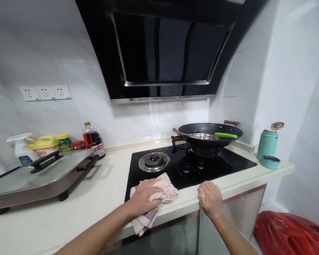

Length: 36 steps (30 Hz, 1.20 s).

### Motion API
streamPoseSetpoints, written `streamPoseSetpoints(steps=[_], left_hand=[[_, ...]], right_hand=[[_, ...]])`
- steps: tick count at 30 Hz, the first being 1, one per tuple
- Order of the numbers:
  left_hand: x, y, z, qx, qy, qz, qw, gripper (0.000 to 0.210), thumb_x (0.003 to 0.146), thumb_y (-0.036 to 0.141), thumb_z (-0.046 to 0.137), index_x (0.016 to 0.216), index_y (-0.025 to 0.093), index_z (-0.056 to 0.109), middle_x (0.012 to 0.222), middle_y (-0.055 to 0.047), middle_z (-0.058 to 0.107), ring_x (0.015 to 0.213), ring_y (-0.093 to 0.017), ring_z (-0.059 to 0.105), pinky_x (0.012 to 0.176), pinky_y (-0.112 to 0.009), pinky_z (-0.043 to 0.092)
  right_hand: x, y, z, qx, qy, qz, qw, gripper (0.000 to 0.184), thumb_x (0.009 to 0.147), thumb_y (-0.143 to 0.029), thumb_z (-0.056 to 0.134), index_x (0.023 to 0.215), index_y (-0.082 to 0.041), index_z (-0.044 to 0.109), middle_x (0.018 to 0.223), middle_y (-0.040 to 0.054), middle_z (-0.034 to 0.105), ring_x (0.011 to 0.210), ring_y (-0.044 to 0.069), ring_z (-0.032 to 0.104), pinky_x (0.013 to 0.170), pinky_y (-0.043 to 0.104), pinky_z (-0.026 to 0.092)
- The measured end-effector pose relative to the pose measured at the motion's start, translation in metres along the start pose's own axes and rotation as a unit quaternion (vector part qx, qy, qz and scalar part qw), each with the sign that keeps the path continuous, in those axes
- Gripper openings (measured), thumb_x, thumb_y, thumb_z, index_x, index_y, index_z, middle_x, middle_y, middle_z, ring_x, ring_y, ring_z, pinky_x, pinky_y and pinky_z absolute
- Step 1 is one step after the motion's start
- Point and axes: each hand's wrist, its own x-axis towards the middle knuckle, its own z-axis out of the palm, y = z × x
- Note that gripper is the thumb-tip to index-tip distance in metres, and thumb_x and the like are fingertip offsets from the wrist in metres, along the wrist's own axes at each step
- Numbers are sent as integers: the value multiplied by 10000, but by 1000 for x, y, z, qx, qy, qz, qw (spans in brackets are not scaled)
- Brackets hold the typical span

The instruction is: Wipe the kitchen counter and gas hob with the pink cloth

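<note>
My left hand [145,198] presses a pale pink cloth [166,186] onto the front left part of the black gas hob [180,180], its fingers curled over the fabric. A corner of the cloth hangs over the counter's front edge. Closed into a fist, my right hand [210,199] rests on the counter edge in front of the hob, with nothing visible in it. Behind the cloth is the bare left burner [154,162]. Two knobs [186,167] stand near the hob's middle. A black wok [211,132] sits over the right burner, holding a metal item and a green-handled utensil [225,135].
An electric pan [48,180] with a glass lid stands at left, before a spray bottle [23,150], yellow jug [44,144] and dark sauce bottle [94,140]. A turquoise flask [267,145] and its cup [270,162] stand right. The range hood [164,49] hangs above; a red bag [289,232] lies lower right.
</note>
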Motion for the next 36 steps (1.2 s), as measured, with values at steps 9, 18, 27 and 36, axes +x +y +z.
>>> streamPoseSetpoints(steps=[9,18,27,36], left_hand=[[-15,-36,-20,51,52,-227,971,474,957,526,577,1388,366,692,1594,-29,540,1478,-336,451,1218,-536,336],[24,41,10,100,26,-129,986,406,1023,447,488,1360,342,690,1602,-76,490,1411,-340,470,1160,-544,347],[80,126,53,15,5,-95,995,696,899,602,609,1509,277,525,1676,-160,357,1501,-448,330,1210,-677,227],[69,96,40,-188,56,-65,978,1022,720,342,705,1620,140,263,1682,-209,316,1541,-340,346,1285,-479,272]], right_hand=[[-2,0,4,-10,11,-1,1000,340,1040,-202,382,755,-210,567,745,34,549,756,190,455,705,371,271],[-1,-3,5,-15,21,8,1000,358,1047,-210,383,727,-212,545,735,29,533,752,188,439,716,371,274],[18,2,-3,129,-77,171,974,434,1078,-400,364,757,-224,596,809,29,605,810,192,543,753,333,369],[55,-39,-5,74,-213,132,965,424,1042,-369,417,1338,-294,711,1134,103,668,998,227,601,898,356,439]])
